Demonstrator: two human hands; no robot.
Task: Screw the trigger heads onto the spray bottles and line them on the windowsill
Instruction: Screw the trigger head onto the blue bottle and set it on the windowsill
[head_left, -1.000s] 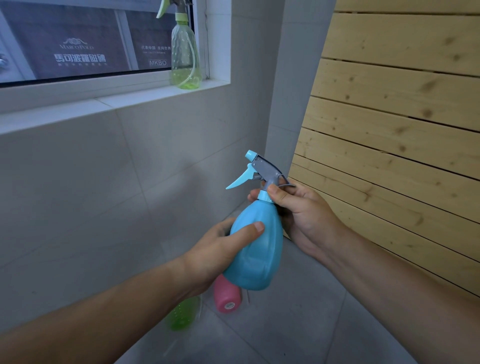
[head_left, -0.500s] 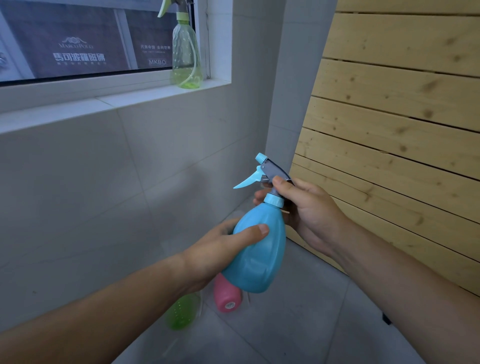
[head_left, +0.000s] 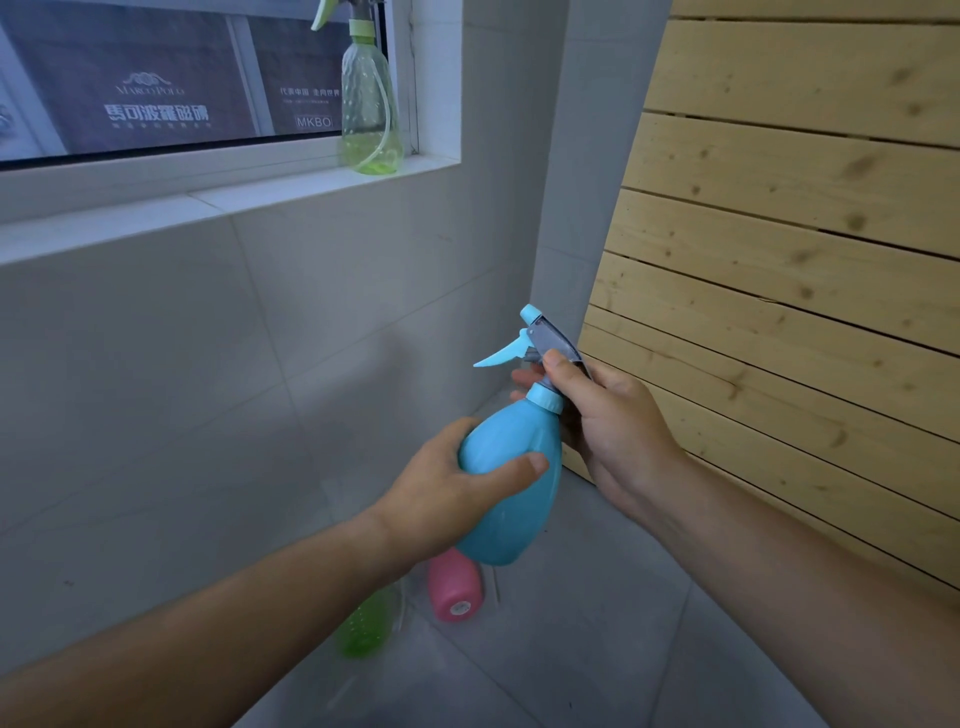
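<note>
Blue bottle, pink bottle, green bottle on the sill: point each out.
Blue bottle (head_left: 511, 499): head view, middle of its body.
Pink bottle (head_left: 453, 584): head view, its side, lying on the floor.
Green bottle on the sill (head_left: 370, 122): head view, its clear body.

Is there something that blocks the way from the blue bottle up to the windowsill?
Nothing visible does. The blue bottle is held in the left hand and right hand below the windowsill. Only open air and tiled wall lie between. The green bottle stands at the sill's right end; the rest is free.
</note>
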